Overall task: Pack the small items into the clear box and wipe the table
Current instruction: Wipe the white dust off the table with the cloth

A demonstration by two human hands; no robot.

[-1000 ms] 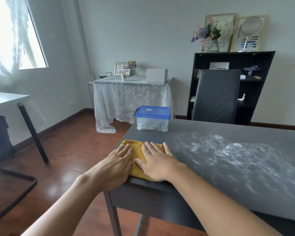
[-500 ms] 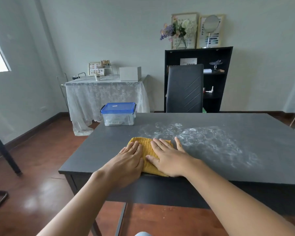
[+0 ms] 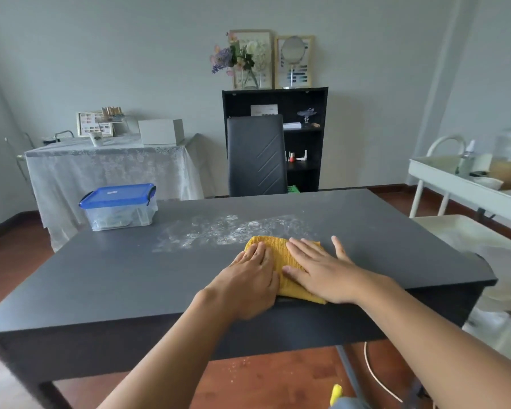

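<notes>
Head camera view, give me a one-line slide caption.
Both hands, left and right, press a yellow cloth flat on the dark table, white residue ahead, lidded clear box behind.

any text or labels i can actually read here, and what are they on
None can be read.
Blue lid of the clear box: small pale label, blurred.
White cup on the lace-covered table: dark mark, too small.
Framed chart atop the black shelf: colour bars, any text blurred.

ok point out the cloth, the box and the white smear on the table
cloth [image 3: 281, 252], head view, bare yellow weave between the hands
box [image 3: 121, 215], head view, clear front wall
smear [image 3: 219, 228], head view, middle of the white patch
</notes>
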